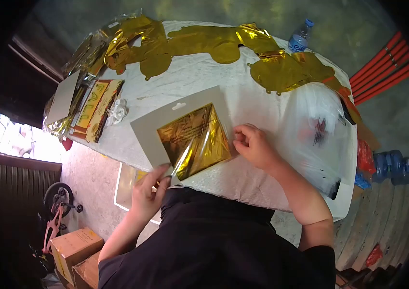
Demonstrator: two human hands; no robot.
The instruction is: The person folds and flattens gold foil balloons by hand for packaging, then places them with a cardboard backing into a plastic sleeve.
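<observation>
One white-covered table (190, 77) is stretching out beneath and beyond your fingers. Several flattened gold foil balloons (204, 43) are lying across its far side, beyond the fingers of both your hands. To the right of your right fingers, a clear plastic bag (310, 135) is spreading over the cover. Between your two hands, the card-framed foil packet (190, 139) is lying at a tilt, its gold contents showing through the window. Your left hand (149, 190) is pinching its near edge between thumb and fingers. Your right hand (257, 147) is curling its fingers loosely at the packet's right edge; you cannot tell from this view whether they are gripping it. Beyond and to the left of your left fingers, a printed pack with large green letters (96, 108) is resting. Well beyond your right fingers, a blue-capped water bottle (299, 41) is standing. Beside the printed pack, farther out than your left fingers, a white artificial rose (117, 111) is lying.
</observation>
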